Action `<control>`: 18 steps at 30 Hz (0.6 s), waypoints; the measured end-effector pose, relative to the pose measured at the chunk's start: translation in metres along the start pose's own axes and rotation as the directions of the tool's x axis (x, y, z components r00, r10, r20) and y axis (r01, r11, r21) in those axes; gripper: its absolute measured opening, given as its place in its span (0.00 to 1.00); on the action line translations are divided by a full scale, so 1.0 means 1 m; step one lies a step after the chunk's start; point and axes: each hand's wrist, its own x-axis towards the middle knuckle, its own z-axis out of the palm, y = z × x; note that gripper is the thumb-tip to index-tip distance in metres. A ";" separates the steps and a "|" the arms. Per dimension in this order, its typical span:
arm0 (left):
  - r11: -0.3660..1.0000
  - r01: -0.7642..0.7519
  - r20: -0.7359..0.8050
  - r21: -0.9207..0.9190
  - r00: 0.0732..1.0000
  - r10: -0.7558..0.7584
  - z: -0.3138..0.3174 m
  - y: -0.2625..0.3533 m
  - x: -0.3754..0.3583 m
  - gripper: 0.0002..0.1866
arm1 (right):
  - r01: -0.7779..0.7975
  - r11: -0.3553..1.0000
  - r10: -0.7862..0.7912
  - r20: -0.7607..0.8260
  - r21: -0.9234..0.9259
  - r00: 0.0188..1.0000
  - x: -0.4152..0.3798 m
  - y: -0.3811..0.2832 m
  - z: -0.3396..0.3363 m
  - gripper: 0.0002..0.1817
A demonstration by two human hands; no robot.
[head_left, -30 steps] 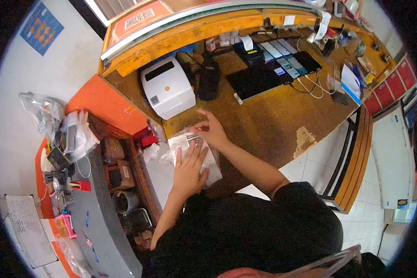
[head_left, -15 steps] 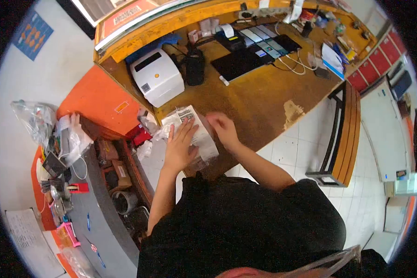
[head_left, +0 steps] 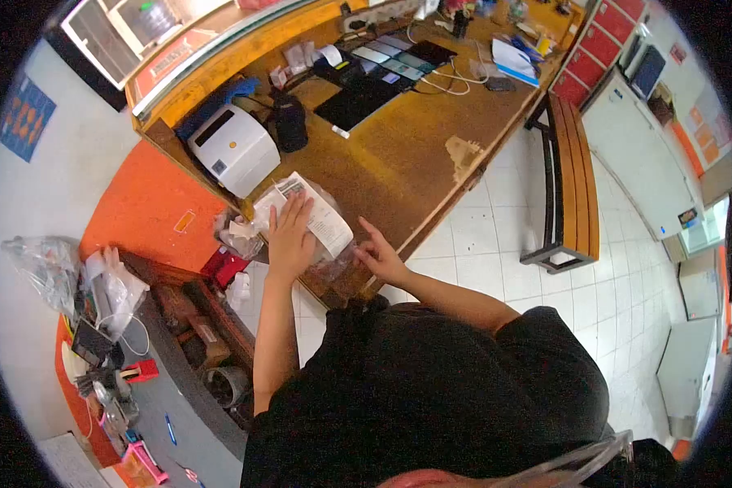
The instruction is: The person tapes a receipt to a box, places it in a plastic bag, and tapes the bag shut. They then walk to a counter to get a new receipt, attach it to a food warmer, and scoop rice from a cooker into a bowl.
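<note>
Head view: The left hand [head_left: 291, 244] lies flat, its fingers extended and clamped on nothing, over a printed paper label [head_left: 327, 228]. The label rests on clear plastic wrapping [head_left: 346, 262] at the near left end of the wooden desk [head_left: 398, 175]. The right hand [head_left: 382, 260] is at the wrapping's right edge, its index finger extended and the fingers apart; whether a fingertip touches the film cannot be told. Crumpled plastic [head_left: 240, 234] lies to the left of the label.

Behind the label stands a white label printer [head_left: 248, 163], with a black pouch-like item [head_left: 289, 122] just beside it on the right. Farther along lie a black tablet-like panel [head_left: 356, 106], a row of smartphones [head_left: 400, 67] and white cables [head_left: 455, 88]. A slatted bench [head_left: 576, 179] stands right of the desk. On the grey side counter at lower left are a red tape dispenser [head_left: 144, 371] and a blue pen [head_left: 171, 429].
</note>
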 end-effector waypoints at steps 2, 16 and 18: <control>0.999 -0.041 -0.016 0.003 0.999 0.041 0.004 0.002 -0.003 0.33 | -0.072 0.996 0.073 -0.006 0.052 0.997 -0.001 -0.008 0.007 0.37; 1.000 0.020 -0.063 0.006 0.998 -0.020 -0.002 0.019 -0.002 0.41 | -0.219 0.974 0.220 -0.020 0.059 0.975 -0.005 0.004 0.022 0.39; 0.999 0.031 -0.050 0.010 0.998 -0.031 -0.005 0.021 -0.003 0.41 | -0.158 0.987 0.158 -0.068 0.016 0.985 0.002 0.007 0.025 0.39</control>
